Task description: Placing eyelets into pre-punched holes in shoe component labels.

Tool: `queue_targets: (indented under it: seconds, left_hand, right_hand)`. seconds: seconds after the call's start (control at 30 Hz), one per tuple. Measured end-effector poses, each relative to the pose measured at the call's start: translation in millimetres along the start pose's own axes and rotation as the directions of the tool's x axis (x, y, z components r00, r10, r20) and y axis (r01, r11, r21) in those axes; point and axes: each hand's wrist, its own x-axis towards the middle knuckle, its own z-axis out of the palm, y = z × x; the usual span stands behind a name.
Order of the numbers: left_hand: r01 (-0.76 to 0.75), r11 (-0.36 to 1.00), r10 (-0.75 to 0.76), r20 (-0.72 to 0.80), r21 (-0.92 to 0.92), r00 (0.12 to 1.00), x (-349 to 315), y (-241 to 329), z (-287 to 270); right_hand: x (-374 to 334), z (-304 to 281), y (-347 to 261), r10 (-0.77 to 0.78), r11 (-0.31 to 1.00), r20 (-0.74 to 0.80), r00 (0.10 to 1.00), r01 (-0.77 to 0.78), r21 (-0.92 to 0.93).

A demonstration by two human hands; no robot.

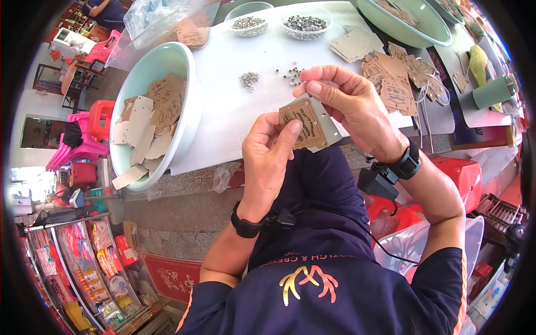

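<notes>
My left hand (269, 153) grips a brown printed cardboard card (312, 127) between thumb and fingers, above the table's near edge. A pale grey-white card edge shows behind it. My right hand (354, 100) is at the card's upper right side, its thumb and forefinger drawn together over the top edge. What those fingertips hold, if anything, is too small to make out. Just beyond the hands lie a small pile of silvery metal pieces (249, 81) and a few scattered darker metal bits (294, 73) on the white table (223, 120).
A pale blue basin (192, 106) full of cards stands at the left. Two clear bowls of small metal parts (245, 25) (304, 25) sit at the back. Brown cards (391, 84) are heaped at right, near white cords (438, 92) and a green cup (493, 93).
</notes>
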Motion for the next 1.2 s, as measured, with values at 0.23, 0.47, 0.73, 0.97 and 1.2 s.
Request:
queue_targets:
  seconds: [0.23, 0.47, 0.73, 0.97, 1.2]
  left_hand:
    - [-0.192, 0.961, 0.177, -0.089, -0.199, 0.980, 2, -2, 10]
    - [-0.198, 0.940, 0.187, -0.066, -0.278, 0.980, 6, 2, 4]
    - [-0.260, 0.960, 0.255, -0.054, -0.108, 0.965, -1, 21, 3]
    - [-0.326, 0.945, 0.327, 0.020, -0.012, 0.945, -6, 22, -5]
    - [-0.204, 0.979, 0.200, 0.118, 0.021, 0.973, 4, 31, -15]
  right_hand:
    - [-15, 24, 8, 0.062, 0.993, -0.107, 0.992, -0.051, 0.105]
    - [-23, 33, 25, -0.116, 0.967, -0.055, 0.992, 0.100, -0.235]
    - [-14, 26, 15, -0.017, 0.975, 0.044, 0.999, 0.026, -0.221]
    - [-18, 35, -4, 0.055, 0.975, 0.105, 0.993, -0.030, -0.222]
    - [-3, 14, 4, 0.000, 0.933, 0.135, 0.991, 0.049, -0.355]
